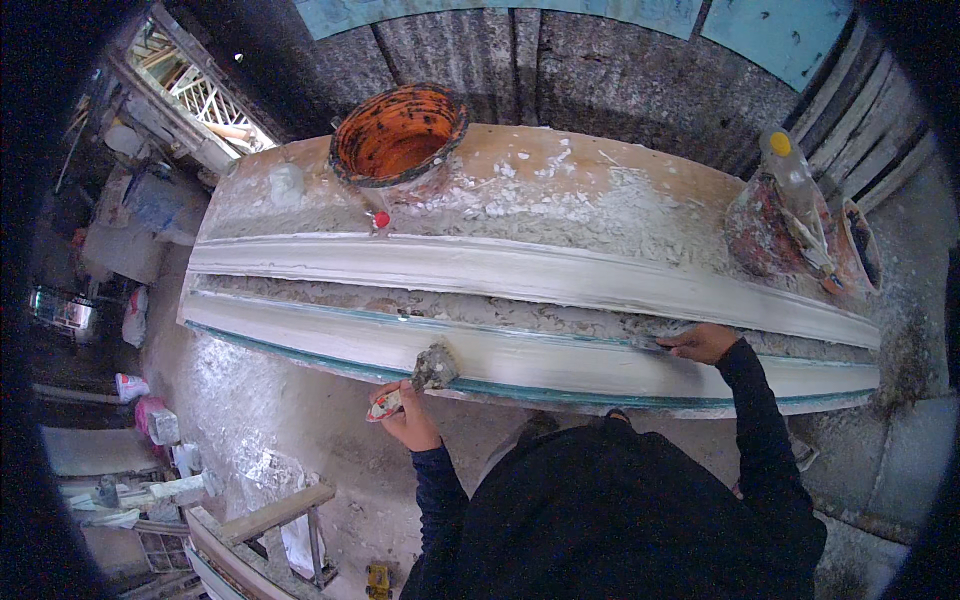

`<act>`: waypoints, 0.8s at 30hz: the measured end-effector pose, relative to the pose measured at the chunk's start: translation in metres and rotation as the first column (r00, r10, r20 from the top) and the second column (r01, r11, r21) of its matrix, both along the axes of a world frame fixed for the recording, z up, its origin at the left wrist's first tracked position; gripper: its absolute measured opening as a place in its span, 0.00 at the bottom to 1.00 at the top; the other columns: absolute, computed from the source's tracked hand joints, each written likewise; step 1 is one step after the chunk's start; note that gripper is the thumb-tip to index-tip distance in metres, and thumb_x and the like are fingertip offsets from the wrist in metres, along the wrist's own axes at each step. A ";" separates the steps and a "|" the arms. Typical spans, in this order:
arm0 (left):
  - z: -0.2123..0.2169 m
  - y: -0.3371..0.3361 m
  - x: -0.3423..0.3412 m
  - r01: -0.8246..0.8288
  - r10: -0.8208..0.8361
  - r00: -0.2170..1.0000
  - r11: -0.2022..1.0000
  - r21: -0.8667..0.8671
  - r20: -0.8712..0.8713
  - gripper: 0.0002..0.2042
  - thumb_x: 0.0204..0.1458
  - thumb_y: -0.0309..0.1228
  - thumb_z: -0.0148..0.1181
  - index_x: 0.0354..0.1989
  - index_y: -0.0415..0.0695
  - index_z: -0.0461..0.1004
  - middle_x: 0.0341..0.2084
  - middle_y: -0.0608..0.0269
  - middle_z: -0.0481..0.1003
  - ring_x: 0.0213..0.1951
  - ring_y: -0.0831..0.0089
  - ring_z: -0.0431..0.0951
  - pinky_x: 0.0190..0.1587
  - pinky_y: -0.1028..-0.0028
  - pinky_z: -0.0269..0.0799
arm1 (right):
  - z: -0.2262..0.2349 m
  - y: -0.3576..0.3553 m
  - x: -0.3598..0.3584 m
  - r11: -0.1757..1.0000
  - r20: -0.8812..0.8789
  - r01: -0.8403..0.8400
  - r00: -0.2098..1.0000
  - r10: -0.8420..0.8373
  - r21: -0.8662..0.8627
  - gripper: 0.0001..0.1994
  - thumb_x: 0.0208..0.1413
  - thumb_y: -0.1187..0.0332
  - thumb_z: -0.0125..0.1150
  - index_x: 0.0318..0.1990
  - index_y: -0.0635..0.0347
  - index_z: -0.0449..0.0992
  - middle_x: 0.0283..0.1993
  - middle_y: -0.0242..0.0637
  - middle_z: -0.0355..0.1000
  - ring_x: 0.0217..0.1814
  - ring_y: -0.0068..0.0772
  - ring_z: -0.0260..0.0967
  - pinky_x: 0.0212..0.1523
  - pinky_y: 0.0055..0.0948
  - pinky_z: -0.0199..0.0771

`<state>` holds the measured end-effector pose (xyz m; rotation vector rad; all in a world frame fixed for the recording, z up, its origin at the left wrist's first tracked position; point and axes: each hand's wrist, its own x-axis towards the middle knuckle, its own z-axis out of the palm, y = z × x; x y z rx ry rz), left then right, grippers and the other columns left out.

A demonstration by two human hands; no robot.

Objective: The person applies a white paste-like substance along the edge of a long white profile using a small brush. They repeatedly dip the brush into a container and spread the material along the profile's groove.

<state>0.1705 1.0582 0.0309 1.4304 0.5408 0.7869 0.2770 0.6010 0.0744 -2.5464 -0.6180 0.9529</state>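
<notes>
Our left hand point(410, 423) grips a scraper point(436, 367) by its handle, likely avoiding the crusted blade; our right hand point(706, 343) pinches a thin tool point(674, 331)

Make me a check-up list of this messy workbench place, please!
Surface: wooden table, crusted with white and grey residue.
Work things: far white moulding; near teal-edged moulding.
Clutter: orange-lined bucket, stained yellow-capped container.
Hands: left hand holds a caked scraper; right hand holds a thin tool, partly hidden, by the near moulding.
Cables: nothing seen clearly.
Surroundings: weathered wall, blue panel, white-dusted floor, small yellow object.
</notes>
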 end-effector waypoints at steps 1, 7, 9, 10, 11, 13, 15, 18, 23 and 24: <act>0.003 -0.002 0.001 -0.009 0.009 1.000 1.000 -0.012 0.006 0.06 0.49 0.23 0.53 0.32 0.41 0.63 0.29 0.67 0.65 0.31 0.80 0.65 0.36 0.79 0.64 | 0.005 0.011 0.001 1.000 -0.009 -0.027 1.000 0.027 -0.013 0.17 0.52 0.54 0.50 0.51 0.30 0.66 0.37 0.40 0.73 0.37 0.42 0.70 0.40 0.34 0.67; 0.001 0.002 -0.001 -0.023 0.024 1.000 0.999 0.037 -0.016 0.06 0.48 0.24 0.54 0.32 0.42 0.63 0.29 0.67 0.65 0.32 0.79 0.65 0.38 0.78 0.63 | 0.019 0.129 0.026 0.947 0.120 -0.278 0.947 0.298 -0.164 0.18 0.53 0.47 0.41 0.51 0.30 0.66 0.32 0.39 0.72 0.32 0.44 0.70 0.32 0.42 0.70; 0.012 -0.005 0.000 0.008 -0.008 1.000 1.000 0.023 0.007 0.07 0.48 0.25 0.55 0.32 0.42 0.63 0.28 0.66 0.65 0.32 0.78 0.66 0.38 0.78 0.63 | 0.009 0.169 0.028 0.965 0.052 -0.244 0.967 0.249 -0.096 0.17 0.53 0.53 0.46 0.51 0.30 0.66 0.29 0.39 0.72 0.29 0.44 0.69 0.29 0.41 0.67; 0.010 -0.003 -0.002 -0.001 0.000 1.000 1.000 0.028 0.003 0.07 0.48 0.25 0.56 0.32 0.42 0.63 0.28 0.66 0.65 0.32 0.78 0.66 0.38 0.77 0.64 | 0.006 0.191 0.028 0.965 0.054 -0.256 0.964 0.259 -0.062 0.17 0.52 0.56 0.47 0.51 0.31 0.66 0.29 0.38 0.72 0.28 0.45 0.69 0.29 0.41 0.66; 0.004 0.000 -0.003 -0.004 0.005 1.000 0.999 0.033 -0.003 0.08 0.47 0.26 0.56 0.32 0.42 0.63 0.28 0.65 0.65 0.31 0.77 0.66 0.37 0.77 0.64 | 0.004 0.209 0.026 0.950 0.131 -0.311 0.941 0.312 -0.030 0.17 0.52 0.56 0.47 0.52 0.31 0.65 0.29 0.38 0.72 0.28 0.44 0.69 0.29 0.40 0.67; 0.009 -0.003 -0.001 -0.009 0.011 1.000 0.997 0.083 -0.022 0.08 0.47 0.26 0.57 0.32 0.42 0.63 0.28 0.65 0.65 0.31 0.77 0.66 0.37 0.77 0.65 | -0.001 0.217 0.027 0.925 0.229 -0.377 0.905 0.359 0.040 0.18 0.52 0.56 0.47 0.53 0.30 0.64 0.31 0.37 0.72 0.30 0.44 0.69 0.30 0.39 0.67; 0.018 -0.006 -0.004 -0.026 0.036 0.998 0.982 0.188 -0.052 0.09 0.47 0.27 0.57 0.32 0.42 0.63 0.28 0.64 0.65 0.31 0.76 0.67 0.36 0.77 0.66 | -0.006 0.213 0.032 0.900 0.269 -0.412 0.891 0.367 0.138 0.18 0.53 0.56 0.47 0.53 0.30 0.63 0.33 0.36 0.73 0.32 0.43 0.69 0.32 0.38 0.67; 0.004 -0.003 -0.010 0.010 -0.010 1.000 1.000 0.019 0.011 0.08 0.48 0.27 0.56 0.31 0.42 0.63 0.28 0.64 0.65 0.31 0.77 0.67 0.35 0.77 0.66 | 0.005 0.175 0.023 0.947 0.134 -0.233 0.969 0.208 0.220 0.17 0.54 0.50 0.42 0.52 0.31 0.65 0.38 0.37 0.72 0.40 0.43 0.68 0.40 0.40 0.68; -0.002 -0.002 -0.013 -0.012 0.012 1.000 0.999 0.047 -0.008 0.08 0.48 0.28 0.56 0.32 0.42 0.63 0.28 0.64 0.65 0.30 0.78 0.67 0.35 0.78 0.65 | 0.020 0.108 0.008 0.990 0.109 -0.115 0.986 0.124 -0.086 0.18 0.55 0.52 0.42 0.54 0.29 0.62 0.39 0.41 0.71 0.40 0.47 0.68 0.40 0.40 0.68; -0.004 -0.002 -0.011 -0.017 0.018 1.000 0.997 0.077 -0.013 0.08 0.48 0.28 0.56 0.32 0.42 0.63 0.28 0.64 0.65 0.30 0.78 0.67 0.35 0.78 0.65 | 0.017 0.104 0.006 0.990 0.084 -0.108 0.990 0.116 -0.094 0.18 0.55 0.52 0.42 0.54 0.29 0.61 0.39 0.42 0.71 0.40 0.47 0.68 0.40 0.40 0.68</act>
